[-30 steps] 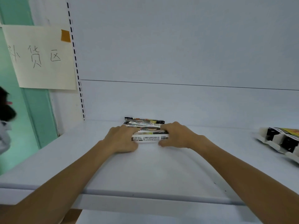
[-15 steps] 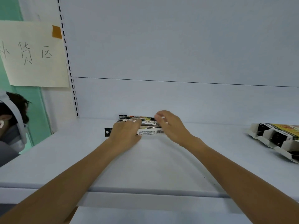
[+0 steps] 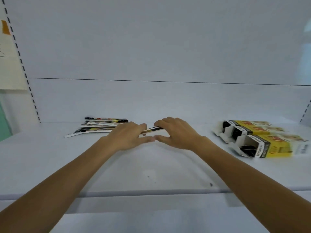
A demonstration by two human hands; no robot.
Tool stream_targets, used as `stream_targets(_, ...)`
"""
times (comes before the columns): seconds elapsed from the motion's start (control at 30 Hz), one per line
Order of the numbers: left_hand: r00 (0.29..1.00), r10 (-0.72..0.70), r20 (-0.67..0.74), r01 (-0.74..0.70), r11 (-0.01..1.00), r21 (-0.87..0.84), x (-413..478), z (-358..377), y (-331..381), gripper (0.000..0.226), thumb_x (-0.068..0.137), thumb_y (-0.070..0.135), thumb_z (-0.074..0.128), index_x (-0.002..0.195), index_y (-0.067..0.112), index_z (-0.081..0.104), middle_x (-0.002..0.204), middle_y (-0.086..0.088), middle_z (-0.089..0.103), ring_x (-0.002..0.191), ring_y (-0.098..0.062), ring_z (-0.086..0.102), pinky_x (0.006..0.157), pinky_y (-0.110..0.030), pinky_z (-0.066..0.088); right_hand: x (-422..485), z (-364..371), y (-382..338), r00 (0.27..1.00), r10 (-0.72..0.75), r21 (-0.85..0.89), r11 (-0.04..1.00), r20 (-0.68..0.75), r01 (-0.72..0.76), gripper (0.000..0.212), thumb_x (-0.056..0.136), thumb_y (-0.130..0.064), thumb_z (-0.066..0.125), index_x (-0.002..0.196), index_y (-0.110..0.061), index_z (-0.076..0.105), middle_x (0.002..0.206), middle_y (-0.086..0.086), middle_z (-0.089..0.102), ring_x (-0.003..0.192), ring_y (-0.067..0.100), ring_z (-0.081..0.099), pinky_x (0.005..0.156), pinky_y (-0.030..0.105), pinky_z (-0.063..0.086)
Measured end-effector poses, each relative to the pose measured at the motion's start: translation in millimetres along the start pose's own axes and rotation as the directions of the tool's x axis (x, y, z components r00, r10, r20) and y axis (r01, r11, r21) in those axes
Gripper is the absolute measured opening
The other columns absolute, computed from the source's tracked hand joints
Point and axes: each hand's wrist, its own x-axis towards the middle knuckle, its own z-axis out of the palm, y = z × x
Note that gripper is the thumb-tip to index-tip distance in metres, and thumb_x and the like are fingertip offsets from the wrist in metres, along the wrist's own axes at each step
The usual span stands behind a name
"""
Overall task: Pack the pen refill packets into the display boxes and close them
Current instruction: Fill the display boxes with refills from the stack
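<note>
A loose pile of pen refill packets lies on the white shelf, left of centre near the back wall. My left hand and my right hand meet just right of the pile, both gripping one thin refill packet held slightly above the shelf. Its middle shows between the hands; its ends are hidden by my fingers. Three yellow display boxes lie on their sides at the right, their white end flaps open toward me.
The shelf's back panel rises right behind the pile. A slotted upright and a paper sign stand at the far left. The shelf's front edge runs under my forearms.
The view has shifted right, bringing the display boxes further in. My hands have left the pile and moved right, drawing one packet out with them.
</note>
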Motion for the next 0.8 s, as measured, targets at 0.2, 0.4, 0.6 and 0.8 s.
stream_targets(0.2, 0.992, -0.059, -0.11, 0.047, 0.993, -0.11, 39.3, 5.0, 86.7, 0.044, 0.091, 0.059, 0.029, 0.086, 0.018, 0.042, 0.076, 0.005, 0.051, 0.08, -0.022, 0.054, 0.058, -0.031, 0.029, -84.3, -62.4, 104.9, 0.987, 0.158, 0.009, 0.987, -0.041, -0.158, 0.053, 0.094, -0.049, 0.04, 0.14, -0.022, 0.039, 0.142, -0.004, 0.045, 0.129, 0.015, 0.039, 0.103, 0.028, 0.026)
stream_targets(0.4, 0.987, -0.069, -0.146, 0.041, 0.981, -0.189, 58.7, 7.2, 167.5, 0.031, 0.096, 0.048, 0.026, 0.108, 0.025, 0.042, 0.075, 0.012, 0.046, 0.081, -0.023, 0.051, 0.07, -0.033, 0.035, -183.0, -90.8, 197.4, 0.918, 0.392, 0.021, 0.92, -0.05, -0.392, 0.044, 0.094, -0.045, 0.043, 0.132, -0.022, 0.049, 0.132, -0.001, 0.053, 0.123, 0.015, 0.043, 0.1, 0.033, 0.032)
stream_targets(0.6, 0.987, -0.085, -0.135, 0.053, 0.973, -0.223, 58.7, 13.9, 215.2, 0.035, 0.096, 0.046, 0.03, 0.122, 0.026, 0.045, 0.093, 0.008, 0.055, 0.085, -0.018, 0.052, 0.071, -0.032, 0.038, -232.0, -81.3, 226.8, 0.923, 0.369, 0.017, 0.929, -0.11, -0.37, 0.05, 0.091, -0.048, 0.039, 0.122, -0.014, 0.059, 0.121, 0.003, 0.062, 0.111, 0.021, 0.054, 0.089, 0.034, 0.037)
stream_targets(0.8, 0.992, -0.122, -0.03, 0.119, 0.99, -0.074, 51.9, 21.4, 230.1, 0.03, 0.095, 0.047, 0.037, 0.121, 0.032, 0.045, 0.095, 0.01, 0.047, 0.086, -0.016, 0.047, 0.072, -0.03, 0.033, -251.2, -56.3, 235.0, 0.874, 0.448, 0.128, 0.893, -0.187, -0.431, 0.042, 0.087, -0.043, 0.039, 0.086, -0.009, 0.064, 0.092, 0.006, 0.062, 0.087, 0.026, 0.053, 0.073, 0.036, 0.041)
